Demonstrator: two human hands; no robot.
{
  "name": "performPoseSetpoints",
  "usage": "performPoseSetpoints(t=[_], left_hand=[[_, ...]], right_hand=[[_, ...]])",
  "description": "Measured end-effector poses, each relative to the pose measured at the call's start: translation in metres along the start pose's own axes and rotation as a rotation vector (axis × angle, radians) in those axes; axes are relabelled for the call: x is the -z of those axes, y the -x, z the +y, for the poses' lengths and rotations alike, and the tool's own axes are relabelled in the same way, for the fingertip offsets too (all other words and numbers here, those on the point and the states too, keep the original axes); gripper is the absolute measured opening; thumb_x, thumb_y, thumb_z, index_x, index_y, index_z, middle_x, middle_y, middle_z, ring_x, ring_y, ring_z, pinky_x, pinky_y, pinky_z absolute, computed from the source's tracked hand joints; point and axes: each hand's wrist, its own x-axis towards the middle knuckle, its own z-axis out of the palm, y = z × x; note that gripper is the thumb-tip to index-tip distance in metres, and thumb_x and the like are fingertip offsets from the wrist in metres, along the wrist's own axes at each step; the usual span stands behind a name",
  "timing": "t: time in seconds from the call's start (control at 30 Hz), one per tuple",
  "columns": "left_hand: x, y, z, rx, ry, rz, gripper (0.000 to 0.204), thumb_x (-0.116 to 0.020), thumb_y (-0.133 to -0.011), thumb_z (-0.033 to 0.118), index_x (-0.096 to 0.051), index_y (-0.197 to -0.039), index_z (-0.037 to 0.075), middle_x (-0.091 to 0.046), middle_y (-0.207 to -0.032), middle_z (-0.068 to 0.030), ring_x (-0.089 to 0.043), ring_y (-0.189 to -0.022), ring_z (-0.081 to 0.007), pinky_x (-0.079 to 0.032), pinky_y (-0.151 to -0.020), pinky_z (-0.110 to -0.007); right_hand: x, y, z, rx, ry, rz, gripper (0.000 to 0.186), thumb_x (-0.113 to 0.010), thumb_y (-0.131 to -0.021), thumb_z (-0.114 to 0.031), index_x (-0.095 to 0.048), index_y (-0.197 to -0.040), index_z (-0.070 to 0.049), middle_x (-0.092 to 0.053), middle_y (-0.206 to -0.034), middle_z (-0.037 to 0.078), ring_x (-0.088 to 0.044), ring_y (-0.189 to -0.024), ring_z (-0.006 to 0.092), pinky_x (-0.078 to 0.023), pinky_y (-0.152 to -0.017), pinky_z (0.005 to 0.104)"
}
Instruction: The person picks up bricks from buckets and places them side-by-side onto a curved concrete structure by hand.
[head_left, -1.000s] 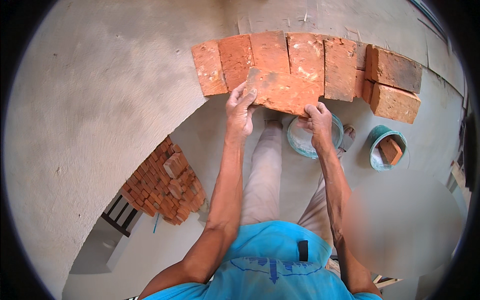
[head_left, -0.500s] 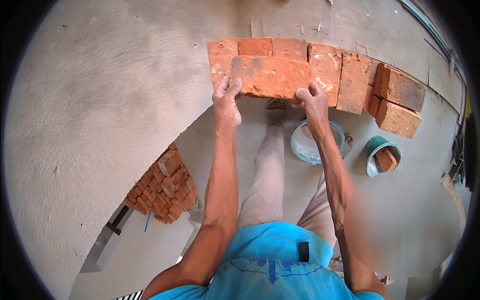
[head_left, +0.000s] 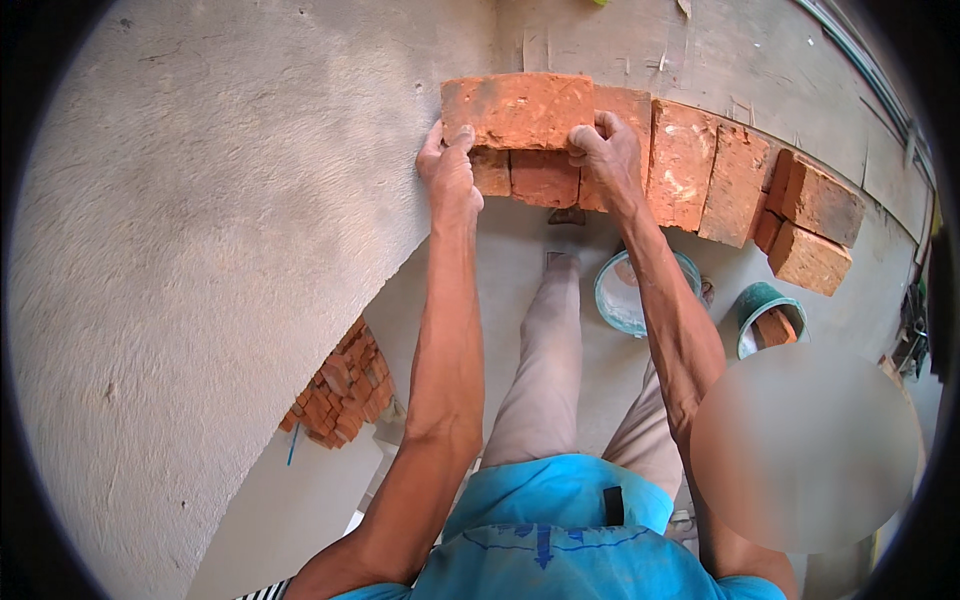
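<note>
An orange, pitted brick [head_left: 517, 108] is held flat between both hands, over the left end of a curved row of bricks [head_left: 680, 165]. My left hand [head_left: 448, 168] grips its lower left corner, thumb on the face. My right hand [head_left: 606, 152] pinches the lower right corner. Under the held brick, the lower parts of two bricks [head_left: 543, 182] show; their upper parts are hidden. At the row's right end, two bricks [head_left: 820, 200] lie one above the other, turned crosswise.
A plastered wall [head_left: 210, 200] fills the left. On the floor below are a wide pale-teal bucket [head_left: 625, 295], a green bucket [head_left: 762, 300] with a brick piece inside, and a brick pile [head_left: 340, 390]. My legs stand beneath. A blurred patch covers the lower right.
Both hands have carried the brick farther from my body and leftward, from below the row up onto its left end. It now covers the upper parts of the bricks there.
</note>
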Motion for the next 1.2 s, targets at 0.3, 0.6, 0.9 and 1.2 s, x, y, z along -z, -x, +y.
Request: performPoseSetpoints(t=[0.3,0.6,0.9,1.2], left_hand=[[-0.009,0.048,0.011,-0.404,-0.810,-0.013,0.072,-0.072,-0.084,0.008,-0.040,-0.147,-0.005,-0.040,-0.152,-0.0265,-0.041,-0.141,-0.0371,-0.033,-0.116,-0.045],[-0.011,0.011,0.022,-0.776,-1.617,-0.268,0.118,-0.091,-0.064,0.023,-0.021,-0.158,0.007,-0.022,-0.161,-0.0248,-0.017,-0.150,-0.0481,-0.023,-0.120,-0.060],[-0.025,-0.025,0.037,-0.783,-1.830,-0.509,0.115,-0.090,-0.061,0.020,-0.025,-0.156,0.007,-0.035,-0.153,-0.0227,-0.029,-0.146,-0.0447,-0.023,-0.120,-0.062],[-0.017,-0.041,0.039,-0.857,-1.761,-0.525,0.099,-0.083,-0.060,0.014,-0.038,-0.147,0.004,-0.048,-0.133,-0.0182,-0.041,-0.135,-0.0386,-0.031,-0.117,-0.055]], right_hand=[[-0.007,0.008,-0.003,0.302,0.448,0.169,0.038,-0.070,-0.074,-0.021,-0.066,-0.100,0.007,-0.069,-0.087,0.023,-0.069,-0.080,0.0322,-0.054,-0.073,0.0410],[0.004,0.029,-0.020,0.504,0.848,0.191,0.016,-0.063,-0.081,-0.010,-0.059,-0.092,0.001,-0.067,-0.087,0.025,-0.066,-0.082,0.0455,-0.054,-0.073,0.0519],[0.000,0.024,-0.007,0.429,0.768,0.064,0.036,-0.057,-0.081,-0.005,-0.055,-0.115,0.007,-0.064,-0.091,0.032,-0.063,-0.087,0.0497,-0.051,-0.078,0.0544],[-0.005,0.015,-0.013,0.302,0.864,-0.022,0.046,-0.059,-0.081,-0.002,-0.051,-0.126,0.009,-0.064,-0.088,0.031,-0.065,-0.083,0.0475,-0.052,-0.075,0.0541]])
